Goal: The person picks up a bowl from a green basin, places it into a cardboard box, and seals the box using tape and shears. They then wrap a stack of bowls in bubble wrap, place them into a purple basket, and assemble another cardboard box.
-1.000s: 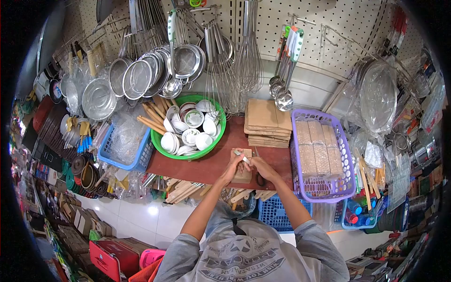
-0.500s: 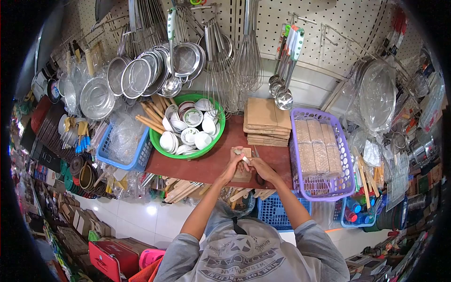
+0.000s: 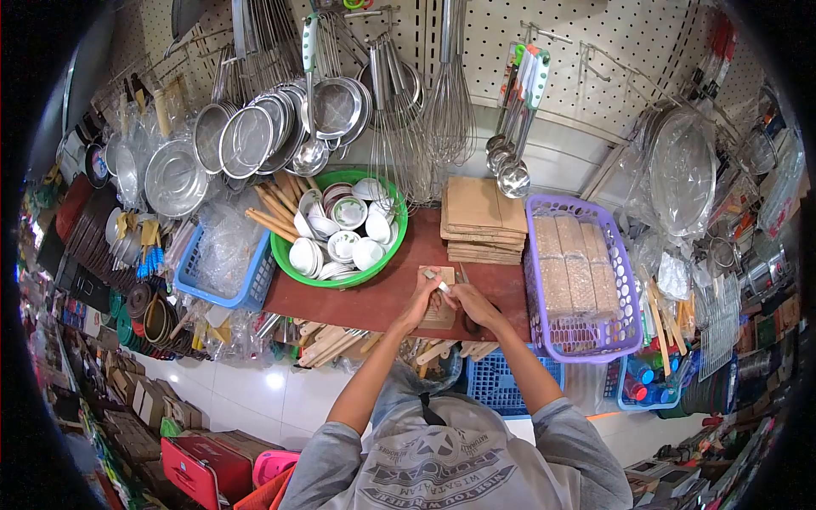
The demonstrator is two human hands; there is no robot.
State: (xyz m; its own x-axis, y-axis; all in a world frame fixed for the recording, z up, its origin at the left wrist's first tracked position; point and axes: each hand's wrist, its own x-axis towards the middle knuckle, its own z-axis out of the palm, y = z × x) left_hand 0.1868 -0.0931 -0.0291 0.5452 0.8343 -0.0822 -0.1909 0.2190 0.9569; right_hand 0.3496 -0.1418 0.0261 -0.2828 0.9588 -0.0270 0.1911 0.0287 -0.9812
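Observation:
Close together over the front edge of the red-brown shelf [image 3: 382, 304], both hands meet at a small whitish object [image 3: 442, 287]. My left hand [image 3: 422, 299] has its fingers wrapped round it from the left. My right hand [image 3: 470, 302] pinches its other side. What the object is cannot be made out. Beneath the hands lies a flat piece of brown cardboard [image 3: 439, 320]. A dark pointed tool, perhaps scissors [image 3: 464, 274], rests just behind and beside my right hand.
A green basin [image 3: 297, 274] of small white bowls stands left, beside a blue basket [image 3: 246, 293]. Behind the hands is a stack of brown cardboard [image 3: 483, 221]. A purple basket [image 3: 586, 350] of wrapped bundles stands right. Whisks [image 3: 448, 110] and ladles [image 3: 513, 179] hang above.
My right hand has shifted very slightly left against the whitish object. Both hands still hold it, and the things around them have not moved.

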